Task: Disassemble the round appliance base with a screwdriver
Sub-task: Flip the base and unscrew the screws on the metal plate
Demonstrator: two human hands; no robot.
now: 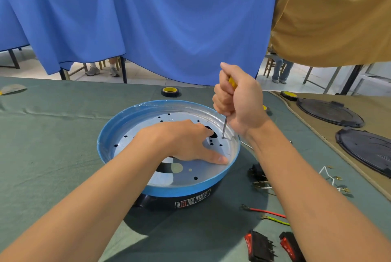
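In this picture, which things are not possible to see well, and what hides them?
Head view:
screwdriver: handle mostly inside the right hand.
screwdriver tip: what it touches is too small.
round base: middle covered by the left hand.
label on its side: print too small.
black switches: cut by the bottom edge.

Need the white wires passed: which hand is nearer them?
Right. The right hand, gripping the screwdriver, is left of the white wires; the left hand lies inside the base, farther left.

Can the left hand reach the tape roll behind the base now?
Probably yes: the left hand lies flat in the base, holding nothing; the tape roll sits uncovered past its far rim.
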